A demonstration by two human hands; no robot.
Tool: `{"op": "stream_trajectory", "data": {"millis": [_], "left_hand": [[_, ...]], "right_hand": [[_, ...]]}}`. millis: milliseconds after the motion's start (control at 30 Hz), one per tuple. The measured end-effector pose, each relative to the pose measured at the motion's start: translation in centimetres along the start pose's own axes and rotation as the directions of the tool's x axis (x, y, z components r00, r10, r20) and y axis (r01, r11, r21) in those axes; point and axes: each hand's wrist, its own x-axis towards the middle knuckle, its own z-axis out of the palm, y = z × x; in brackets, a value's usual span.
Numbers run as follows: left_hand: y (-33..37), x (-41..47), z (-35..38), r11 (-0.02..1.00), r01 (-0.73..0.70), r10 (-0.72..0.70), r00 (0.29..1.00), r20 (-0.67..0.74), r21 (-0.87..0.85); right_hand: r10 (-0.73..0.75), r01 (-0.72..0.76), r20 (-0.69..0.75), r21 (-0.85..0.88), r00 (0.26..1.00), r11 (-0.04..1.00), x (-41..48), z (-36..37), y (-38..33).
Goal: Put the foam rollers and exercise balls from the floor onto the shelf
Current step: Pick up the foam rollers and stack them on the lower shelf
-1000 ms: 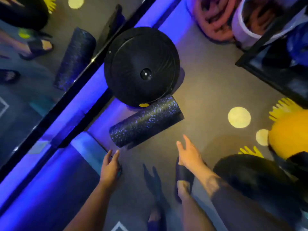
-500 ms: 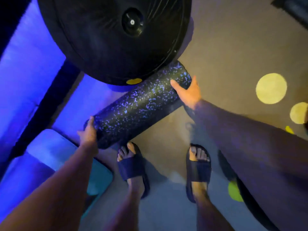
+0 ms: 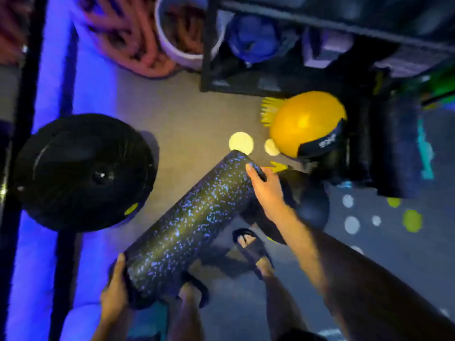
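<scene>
You hold the speckled foam roller [image 3: 194, 225] at both ends, up above your feet. Your left hand [image 3: 114, 289] curls its fingers round the near end. Your right hand [image 3: 267, 190] wraps round the far end, thumb on top. The floor [image 3: 182, 114] is grey carpet with yellow dots [image 3: 240, 143]. A big black ball [image 3: 83, 173] sits on the left, by a strip of blue light [image 3: 93, 94]. A yellow ball [image 3: 305, 121] lies just in front of the black shelf [image 3: 206, 45].

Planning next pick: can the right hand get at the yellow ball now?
Probably not yet: the right hand grips the foam roller at its far end. The yellow ball lies just beyond, bare floor between, so likely yes once freed.
</scene>
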Motion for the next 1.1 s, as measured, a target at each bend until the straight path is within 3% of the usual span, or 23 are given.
{"op": "stream_trajectory", "data": {"millis": [67,167,233,300,400,500,667,833,900,1000,1067,1100], "left_hand": [[3.2,-3.2,3.9,0.991,-0.097,0.094,0.995,0.039,0.090],[7.3,-7.2,12.4,0.966,-0.243,0.213,0.942,0.260,0.091],[7.3,-9.1,18.6,0.954,-0.286,0.237,0.903,0.359,0.089],[4.9,-10.6,24.3,0.959,-0.283,0.251,0.895,0.370,0.035],[-1.6,-14.4,32.7,0.978,-0.210,0.187,0.881,0.435,0.004],[-9.4,-19.4,40.7,0.999,-0.044,0.041,0.851,0.523,-0.007],[-19.4,-27.8,53.6,0.982,0.175,-0.182,0.770,0.611,0.072],[-23.9,-34.0,65.5,0.972,0.149,-0.231,0.753,0.616,0.183],[-24.5,-35.0,69.6,0.965,0.134,-0.253,0.714,0.653,0.227],[-24.4,-35.6,74.9,0.927,0.008,-0.285,0.666,0.689,0.375],[-23.4,-35.1,77.6,0.844,-0.101,-0.318,0.696,0.644,0.526],[-23.0,-34.2,78.8,0.822,-0.166,-0.264,0.736,0.623,0.545]], "right_hand": [[-0.020,0.039,-0.120,0.153,0.993,0.987,-0.6,-5.6,-2.3],[0.034,0.069,-0.289,0.339,0.957,0.938,-0.1,-11.8,-2.4],[0.101,0.023,-0.238,0.469,0.966,0.883,-0.2,-14.1,-0.1],[0.164,-0.061,-0.140,0.549,0.976,0.833,-0.1,-15.6,3.2],[0.146,-0.099,-0.024,0.620,0.989,0.778,-0.7,-19.4,8.1],[0.094,-0.107,0.052,0.563,0.994,0.819,-1.4,-24.2,15.1],[0.140,-0.131,0.008,0.396,0.990,0.909,0.2,-37.8,24.0],[0.200,-0.124,-0.172,0.374,0.964,0.919,4.6,-52.5,26.4],[0.209,-0.096,-0.258,0.392,0.943,0.915,7.0,-56.1,26.8],[0.269,-0.126,-0.337,0.391,0.902,0.912,10.6,-60.2,26.9],[0.298,-0.179,-0.356,0.330,0.886,0.927,13.2,-62.0,26.4],[0.300,-0.215,-0.355,0.260,0.886,0.942,14.4,-62.6,25.9]]}}
